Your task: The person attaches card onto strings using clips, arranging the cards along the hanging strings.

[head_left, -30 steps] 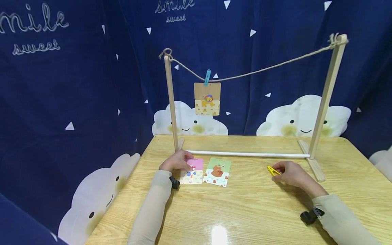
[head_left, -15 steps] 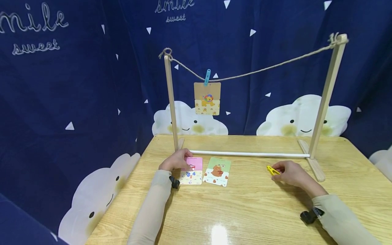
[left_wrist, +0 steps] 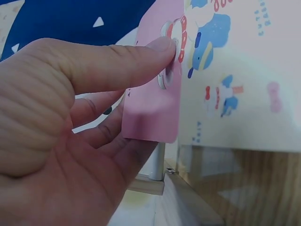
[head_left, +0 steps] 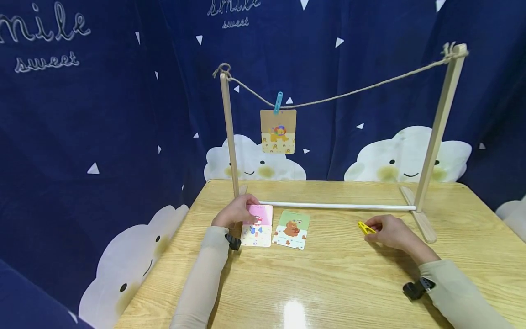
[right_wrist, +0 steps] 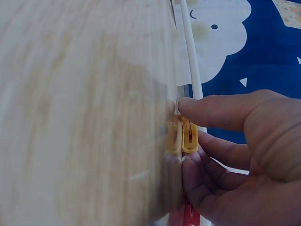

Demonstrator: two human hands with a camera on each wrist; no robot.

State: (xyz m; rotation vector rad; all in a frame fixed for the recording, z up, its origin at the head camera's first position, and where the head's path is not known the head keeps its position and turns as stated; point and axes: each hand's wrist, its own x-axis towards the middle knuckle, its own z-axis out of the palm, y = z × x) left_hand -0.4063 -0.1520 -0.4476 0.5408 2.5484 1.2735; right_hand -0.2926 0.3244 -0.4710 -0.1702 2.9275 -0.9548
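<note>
My left hand (head_left: pixel 235 212) pinches the top of a pink and cream picture card (head_left: pixel 256 236), thumb on its face and fingers behind. In the left wrist view, the card's pink half (left_wrist: pixel 151 117) tilts up from the table. To its right, a green and white bear card (head_left: pixel 291 230) lies flat. My right hand (head_left: pixel 390 232) holds a yellow clothespin (head_left: pixel 363 228) by thumb and fingertips, low at the tabletop. Under that hand, a small red piece (right_wrist: pixel 190 214) shows in the right wrist view, mostly hidden. A blue clothespin (head_left: pixel 278 103) clips a lion card (head_left: pixel 278 142) to the rope.
A rope (head_left: pixel 353 93) sags between two wooden posts, the left post (head_left: pixel 229 137) and the taller-looking right post (head_left: pixel 439 132). A white rod (head_left: pixel 337 205) joins them low, behind the cards. The wooden table (head_left: pixel 328 283) reaches a dark blue curtain (head_left: pixel 123 114) at the back.
My left hand has moved slightly up and back, and the upper part of the pink card has risen with it. My right hand stays in place with the yellow clothespin.
</note>
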